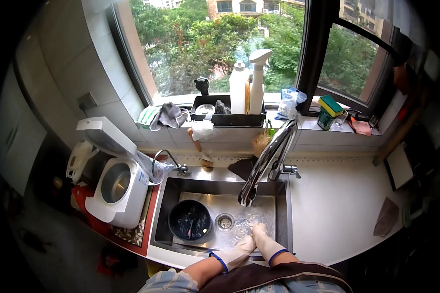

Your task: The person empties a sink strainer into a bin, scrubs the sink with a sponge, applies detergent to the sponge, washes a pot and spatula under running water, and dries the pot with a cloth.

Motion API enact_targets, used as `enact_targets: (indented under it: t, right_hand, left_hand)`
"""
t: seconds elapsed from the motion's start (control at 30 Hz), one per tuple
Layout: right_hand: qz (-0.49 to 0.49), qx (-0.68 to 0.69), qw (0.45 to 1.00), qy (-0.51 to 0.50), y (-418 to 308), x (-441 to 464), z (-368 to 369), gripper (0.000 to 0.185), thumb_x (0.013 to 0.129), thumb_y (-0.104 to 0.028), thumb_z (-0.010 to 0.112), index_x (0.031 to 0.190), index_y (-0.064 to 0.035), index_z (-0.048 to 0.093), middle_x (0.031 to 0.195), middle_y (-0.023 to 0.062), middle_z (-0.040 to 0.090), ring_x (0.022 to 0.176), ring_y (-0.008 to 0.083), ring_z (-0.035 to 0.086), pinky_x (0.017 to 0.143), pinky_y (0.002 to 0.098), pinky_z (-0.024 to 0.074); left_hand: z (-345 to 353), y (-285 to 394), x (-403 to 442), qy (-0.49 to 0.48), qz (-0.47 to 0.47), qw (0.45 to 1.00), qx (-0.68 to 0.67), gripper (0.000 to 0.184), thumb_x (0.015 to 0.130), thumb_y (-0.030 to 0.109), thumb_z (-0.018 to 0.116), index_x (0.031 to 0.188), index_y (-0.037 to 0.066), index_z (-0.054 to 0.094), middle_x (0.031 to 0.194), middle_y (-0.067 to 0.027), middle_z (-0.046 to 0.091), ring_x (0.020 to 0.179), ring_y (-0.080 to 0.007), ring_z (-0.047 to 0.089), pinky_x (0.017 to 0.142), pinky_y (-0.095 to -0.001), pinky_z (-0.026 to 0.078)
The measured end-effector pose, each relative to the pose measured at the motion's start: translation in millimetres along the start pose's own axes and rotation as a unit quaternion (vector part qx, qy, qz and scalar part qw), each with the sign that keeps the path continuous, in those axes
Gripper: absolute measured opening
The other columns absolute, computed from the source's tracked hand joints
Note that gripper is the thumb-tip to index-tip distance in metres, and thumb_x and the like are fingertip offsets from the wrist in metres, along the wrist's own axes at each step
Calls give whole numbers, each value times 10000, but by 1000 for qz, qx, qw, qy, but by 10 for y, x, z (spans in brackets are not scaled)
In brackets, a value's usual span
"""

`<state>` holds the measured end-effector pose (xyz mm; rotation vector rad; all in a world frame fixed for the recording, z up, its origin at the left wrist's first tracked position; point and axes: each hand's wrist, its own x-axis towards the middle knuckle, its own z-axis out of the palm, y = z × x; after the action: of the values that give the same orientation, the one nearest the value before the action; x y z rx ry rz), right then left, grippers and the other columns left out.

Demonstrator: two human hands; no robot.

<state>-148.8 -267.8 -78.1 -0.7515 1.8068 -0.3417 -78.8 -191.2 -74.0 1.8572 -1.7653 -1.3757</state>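
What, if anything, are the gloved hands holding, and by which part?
It cannot be told: no object shows in the left hand or right hand, close together in the sink.

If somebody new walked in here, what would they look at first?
Probably the left hand and right hand, in pale blue-cuffed gloves, low in the right side of the sink. Next might come the shiny tap arching over it, or the dark pot on its left. Behind, bright green trees fill the window.

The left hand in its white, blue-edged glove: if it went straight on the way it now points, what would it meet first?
Probably the white-gloved right hand. The left hand points towards it; they look very close, but whether they already touch is unclear.
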Motion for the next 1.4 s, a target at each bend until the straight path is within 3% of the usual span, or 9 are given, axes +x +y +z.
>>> enact_targets:
  t: [0.2, 0.27, 0.47, 0.57, 0.77, 0.9, 1.13, 1.3, 1.4]
  right_hand:
    - [-5, 192, 981, 7, 299, 151, 94, 283, 902, -269, 520, 997, -19, 612, 811, 119, 666, 646, 264, 632, 563, 388, 508]
    - [-406, -121, 889, 173, 217, -27, -137, 283, 867, -246, 557, 1030, -20, 606, 887, 189, 659, 794, 345, 642, 698, 430, 513]
    - [-198, -434, 872, -107, 529, -208, -810, 389, 875, -353, 503, 958, 5, 633, 999, 237, 635, 940, 401, 601, 863, 473, 458]
    - [-240, -405, 876, -103, 523, -422, -1002, 390, 874, -342, 486, 935, 13, 634, 986, 249, 629, 937, 417, 593, 859, 469, 457]
    - [-276, -381, 873, -128, 564, -514, -954, 377, 877, -314, 458, 928, 16, 633, 920, 271, 625, 922, 434, 595, 834, 489, 461]
    - [-267, -376, 878, -128, 525, -543, -953, 398, 884, -308, 444, 979, 36, 621, 976, 294, 609, 947, 439, 586, 871, 474, 457]
    - [-191, -298, 924, -145, 86, -940, -1106, 374, 920, -312, 450, 962, 28, 600, 924, 260, 621, 894, 414, 595, 793, 441, 460]
    - [-287, -257, 919, -88, 701, -360, -894, 306, 924, -267, 477, 932, 12, 603, 856, 234, 626, 811, 359, 623, 737, 406, 471]
    - [-256, -254, 928, -91, 477, -548, -917, 273, 906, -226, 480, 936, -2, 632, 888, 240, 634, 864, 392, 620, 759, 421, 476]
  left_hand:
    - [205, -477, 260, 77, -37, 996, 36, 433, 878, 377, 502, 1123, 37, 607, 1017, -235, 642, 1027, -384, 596, 884, -442, 455]
    - [-165, -361, 36, 85, -32, 993, 80, 407, 874, 357, 497, 1094, 35, 612, 1021, -231, 640, 1016, -382, 601, 884, -456, 454]
    - [-1118, -335, -362, -99, -144, 958, 228, 242, 855, 146, 487, 949, 2, 656, 974, -212, 658, 954, -332, 638, 823, -436, 494]
    - [-1557, 95, -268, 147, -282, 755, -573, 312, 950, 197, 372, 1113, 8, 559, 1056, -158, 626, 995, -259, 603, 816, -399, 509]
    - [-3632, 1375, -64, 157, 209, 765, -589, 421, 959, 364, 418, 1164, -2, 443, 1096, -199, 584, 924, -285, 622, 777, -348, 539]
    - [-4525, 2522, -431, 436, -54, 898, 7, 947, 667, 425, 810, 1353, 10, 307, 1210, -201, 534, 1108, -306, 549, 914, -376, 481]
    - [-4038, 1108, -128, 482, 182, 839, -175, 484, 844, 152, 688, 1250, 22, 460, 1031, -94, 615, 816, -146, 613, 674, -258, 529]
    - [-2881, -673, -472, 453, -109, 837, -286, 116, 922, 141, 573, 987, 45, 583, 782, -44, 636, 597, -88, 566, 522, -208, 448]
    - [-2334, -1557, -877, 499, -298, 814, 8, 379, 817, 246, 669, 1094, 5, 574, 1016, -208, 636, 952, -337, 625, 831, -398, 506]
